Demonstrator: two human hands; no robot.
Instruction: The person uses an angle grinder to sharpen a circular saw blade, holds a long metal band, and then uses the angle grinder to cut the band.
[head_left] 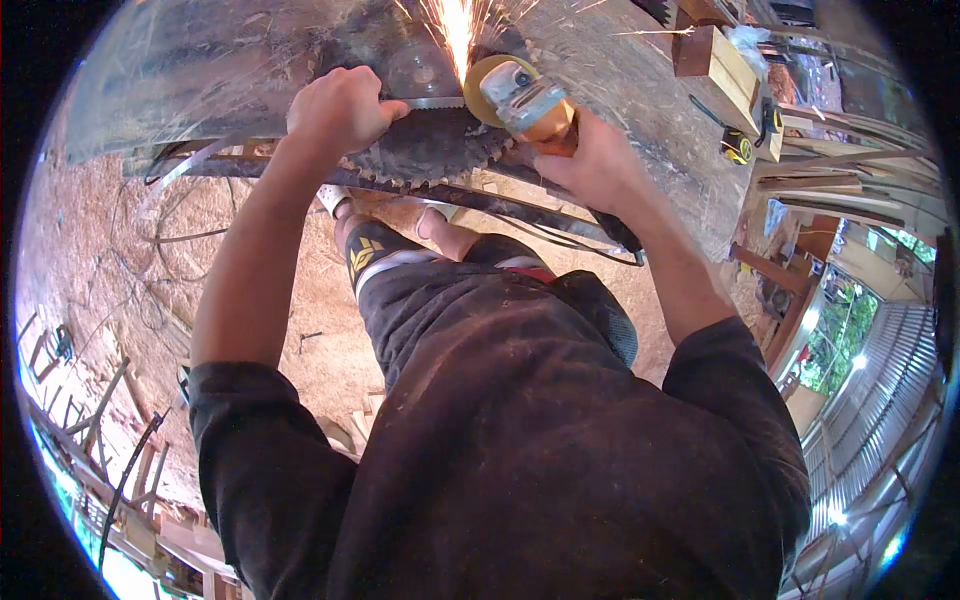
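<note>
My right hand (600, 170) is wrapped round an angle grinder (545, 110) with an orange and silver head. Its yellowish disc (490, 90) meets the end of a narrow toothed saw blade (435, 102), and bright sparks (455, 30) fly away from me there. My left hand (340, 110) is closed on this narrow blade, thumb pointing toward the disc. Beneath it lies a large dark circular saw blade (425, 150), its toothed edge jutting past the near side of the metal-topped table (230, 60). My palms hide parts of the grinder body and the narrow blade.
A wooden block (715, 65) and a yellow-black tape measure (737, 147) sit on the table's right side. Stacked wood strips (840, 170) lie further right. The grinder's cord (560, 243) hangs near the table edge. Sawdust covers the floor (250, 260), with cables on the left.
</note>
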